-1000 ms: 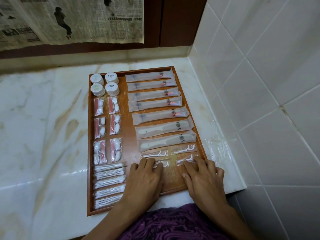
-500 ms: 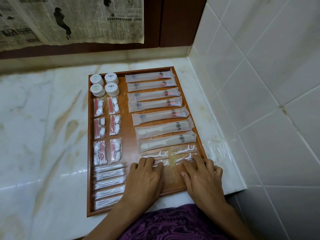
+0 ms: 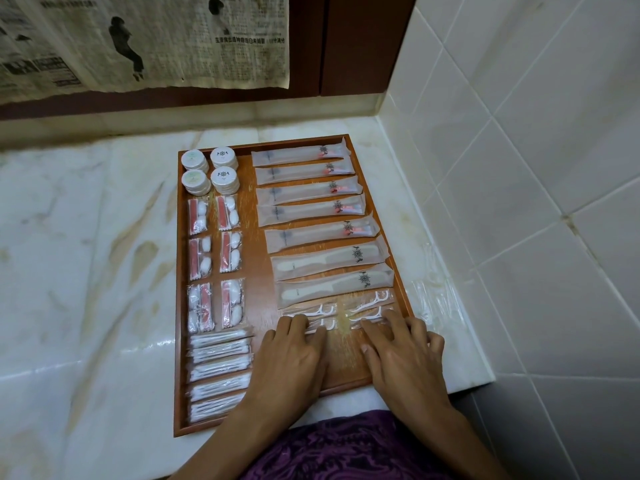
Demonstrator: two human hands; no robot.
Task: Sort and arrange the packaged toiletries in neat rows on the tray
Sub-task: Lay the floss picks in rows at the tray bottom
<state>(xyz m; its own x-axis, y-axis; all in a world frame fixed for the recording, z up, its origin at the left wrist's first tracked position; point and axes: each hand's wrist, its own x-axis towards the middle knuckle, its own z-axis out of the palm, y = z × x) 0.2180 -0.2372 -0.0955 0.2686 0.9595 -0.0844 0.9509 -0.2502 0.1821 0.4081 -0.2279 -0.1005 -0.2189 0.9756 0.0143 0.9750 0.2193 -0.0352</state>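
presently a wooden tray [image 3: 178,306] is seen on a marble bench [image 3: 86,254] in the corner beside a tiled wall [image 3: 519,168]. both hands are laid flat on the near right part of the tray. the left hand [image 3: 294,355] is rested palm down, its fingers nearly straight, its fingertips [image 3: 301,322] pressed on the near floss pick packets [image 3: 320,311]; nothing is gripped by it. the right hand [image 3: 398,355] is spread flat likewise, its fingertips [image 3: 391,318] set on the right-hand floss pick packets [image 3: 372,304]; its grip is open and holds nothing.

further back on the right side, long frosted sleeves are laid in a column: five toothbrush packets [image 3: 304,176] at the far end, then two comb packets [image 3: 330,261] just behind the floss picks. on the left side, four stacks of round white soaps [image 3: 209,169] are placed in the far corner. nearer, six small packets with red strips and cotton balls [image 3: 214,261] are set in two columns. at the near left, cotton swab packets [image 3: 220,372] are stacked in a single column of rows. a crumpled clear wrapper [image 3: 433,296] is left on the bench just right of the tray. a newspaper sheet [image 3: 138,39] is hung on the dark wood panel behind. purple cloth [image 3: 329,445] is visible at the bottom edge.
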